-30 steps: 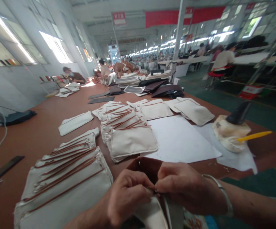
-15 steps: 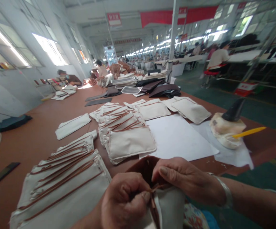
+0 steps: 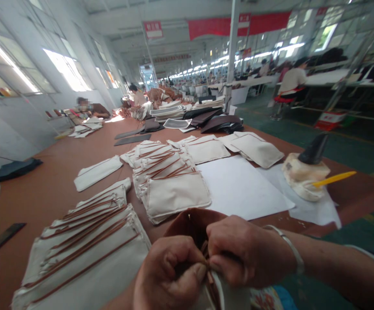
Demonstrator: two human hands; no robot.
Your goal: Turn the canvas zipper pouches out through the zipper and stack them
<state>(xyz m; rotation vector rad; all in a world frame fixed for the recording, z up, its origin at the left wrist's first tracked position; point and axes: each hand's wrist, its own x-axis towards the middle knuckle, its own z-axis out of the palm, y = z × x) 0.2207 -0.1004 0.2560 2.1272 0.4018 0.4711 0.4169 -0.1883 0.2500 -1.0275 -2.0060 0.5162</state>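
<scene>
At the table's near edge I hold a fabric piece with a brown panel and a cream lining. My left hand pinches its brown-trimmed edge between thumb and forefinger. My right hand, with a pale bangle at the wrist, is closed on the same edge, right beside the left fingertips. The spot where the fingers meet is partly hidden. Left of my hands lies a fanned stack of cream pouches with brown trim. A second stack of cream pouches lies just beyond my hands.
White paper lies beyond my right hand. To its right stand a cloth-wrapped pot with a black cone and a yellow-handled tool. Dark pieces are piled farther back. A dark strip lies at left. Other people sit in the background.
My right hand has curled inward and its fingers have closed on the edge next to my left fingers. More of the brown panel shows. The stacks have not moved.
</scene>
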